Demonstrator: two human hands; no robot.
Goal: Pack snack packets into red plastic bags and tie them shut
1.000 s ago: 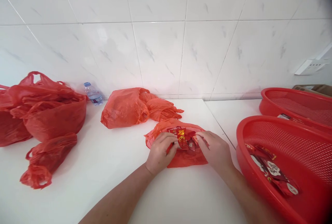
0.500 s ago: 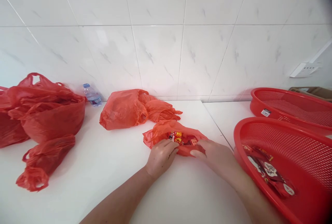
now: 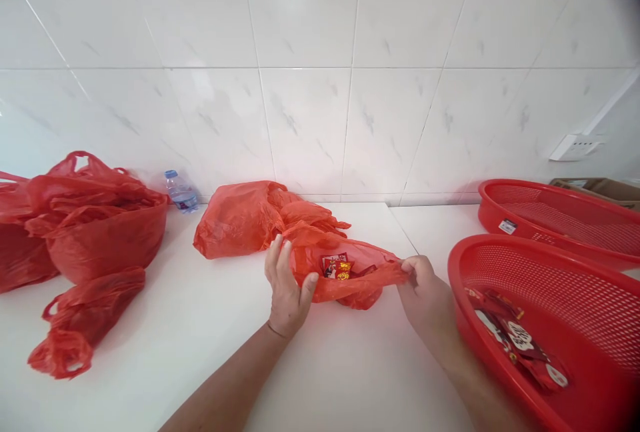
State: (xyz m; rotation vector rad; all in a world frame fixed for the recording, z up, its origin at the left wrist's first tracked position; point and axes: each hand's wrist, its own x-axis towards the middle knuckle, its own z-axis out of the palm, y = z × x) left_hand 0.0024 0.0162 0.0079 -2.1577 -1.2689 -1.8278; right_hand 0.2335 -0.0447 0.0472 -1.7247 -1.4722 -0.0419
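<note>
The upper half of the frame is taken up by a white tiled wall [image 3: 305, 25], veined in grey, and the lower half by a white tabletop [image 3: 200, 345]. At the lower right, a red perforated plastic basket [image 3: 590, 365] is cut off by the frame edge; behind it, at the right, a second red basket [image 3: 565, 209] is set near the wall. The left edge is filled by a cluster of red plastic bags [image 3: 107, 235], piled together. Left of centre, a bulging red bag [image 3: 243, 219] is laid near the wall. Just in front of it, slightly right of centre, an open red plastic bag [image 3: 357, 285] is placed between the two hands, its mouth spread. At the lower left, a smaller twisted red bag [image 3: 103, 312] is seen lying in front of the cluster. By the right hand [image 3: 425, 299], the right end of the open bag's rim is pinched; the left hand [image 3: 290, 292] is held open at the opposite end, fingers raised and thumb parted. A white wall socket [image 3: 575, 147] is mounted at the right, and a clear blue-capped bottle [image 3: 183, 193] is leaned by the wall at the left. Red printed packets [image 3: 525, 349] are gathered in the nearer basket, and smaller red-and-gold packets [image 3: 337, 267] are seen inside the open bag
</note>
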